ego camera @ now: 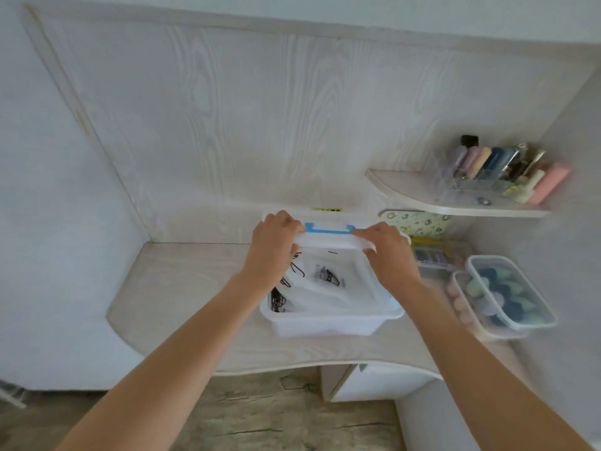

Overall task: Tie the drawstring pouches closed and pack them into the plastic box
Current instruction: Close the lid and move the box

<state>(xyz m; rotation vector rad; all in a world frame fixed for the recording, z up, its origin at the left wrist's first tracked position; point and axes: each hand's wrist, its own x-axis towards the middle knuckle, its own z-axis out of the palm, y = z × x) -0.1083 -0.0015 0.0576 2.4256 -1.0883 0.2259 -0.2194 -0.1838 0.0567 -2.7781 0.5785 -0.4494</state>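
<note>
While I lean over the counter (182, 288), a pale wood-grain slab with a curved front edge, its matching back panel rises at twelve o'clock. At two o'clock a shelf (422, 196) juts from the wall, carrying a clear organiser (481, 174) packed with pastel tubes and bottles. Under the shelf, at three o'clock from my hands, a patterned green item stands against the wall; I cannot tell what it is. Two clear lidded tubs (510, 294) lie side by side at four o'clock, near the counter's right end, one holding blue and green pieces, the other pinkish ones. Just behind them lies a smaller clear case with dark bits inside.

Before me, at the middle, sits the box (325, 323), white translucent plastic, standing on the counter with its front wall toward me. Inside it lie the pouches (328, 281), pale and sheer, with dark cords showing through and around them; how many are there, and whether they are tied, I cannot tell. Over the box's far half is the lid (328, 242), tilted, with a blue handle (328, 227) on its top.

My left hand (276, 242) grips the lid's left end, fingers curled over its edge. My right hand (387, 249) grips the right end the same way, fingers wrapped over the rim. Both forearms reach in from six o'clock, bare.
</note>
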